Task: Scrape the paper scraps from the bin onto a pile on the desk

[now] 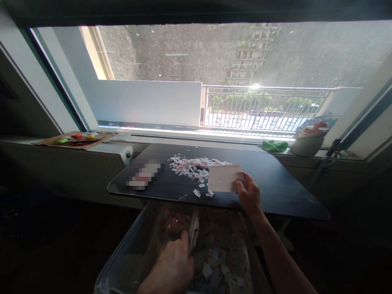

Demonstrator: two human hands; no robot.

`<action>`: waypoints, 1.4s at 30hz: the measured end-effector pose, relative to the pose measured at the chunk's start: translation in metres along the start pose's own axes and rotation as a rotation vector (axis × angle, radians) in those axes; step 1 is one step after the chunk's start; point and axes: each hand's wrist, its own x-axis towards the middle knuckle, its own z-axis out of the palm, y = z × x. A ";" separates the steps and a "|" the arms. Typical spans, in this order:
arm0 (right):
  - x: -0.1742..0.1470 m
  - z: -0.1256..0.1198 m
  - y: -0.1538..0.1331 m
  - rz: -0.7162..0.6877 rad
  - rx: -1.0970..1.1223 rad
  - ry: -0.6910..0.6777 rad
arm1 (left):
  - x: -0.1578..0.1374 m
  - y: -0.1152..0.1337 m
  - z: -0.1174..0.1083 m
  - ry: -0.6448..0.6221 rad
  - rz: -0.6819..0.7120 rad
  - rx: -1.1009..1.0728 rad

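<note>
A pale, flat rectangular sheet with rounded corners (223,178) is pinched by its right end in my right hand (250,195). It stands over the near right part of a heap of small paper scraps (191,165) on the dark table (269,179). Below the table's front edge, my left hand (174,259) is closed on the upright light-coloured edge of an inner container (194,226). That container sits inside a clear plastic bin (118,253), and paper scraps (211,265) lie in it. To the left of its wall, something reddish and shiny (176,222) shows dimly.
A blurred-out rectangular item (145,174) lies at the table's left. Along the windowsill are a brown board with colourful items (76,139), a green cloth (273,145) and a pale pot or bag (308,143). A white radiator (113,150) adjoins the table's left side.
</note>
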 end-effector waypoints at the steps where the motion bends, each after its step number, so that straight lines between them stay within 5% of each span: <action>1: 0.000 -0.002 0.001 0.000 -0.013 0.022 | 0.000 0.000 0.000 0.004 -0.001 0.004; 13: 0.002 -0.016 0.010 0.034 0.024 -0.017 | 0.000 -0.001 0.001 0.028 0.022 0.007; 32: -0.001 -0.001 0.011 0.050 0.168 -0.225 | 0.001 -0.003 0.007 0.064 0.023 0.032; 39: 0.001 0.003 0.024 0.109 0.215 0.098 | -0.001 -0.001 -0.001 -0.003 0.007 0.026; 42: -0.001 0.003 0.021 0.098 0.161 0.099 | -0.001 -0.001 -0.001 -0.008 0.006 0.018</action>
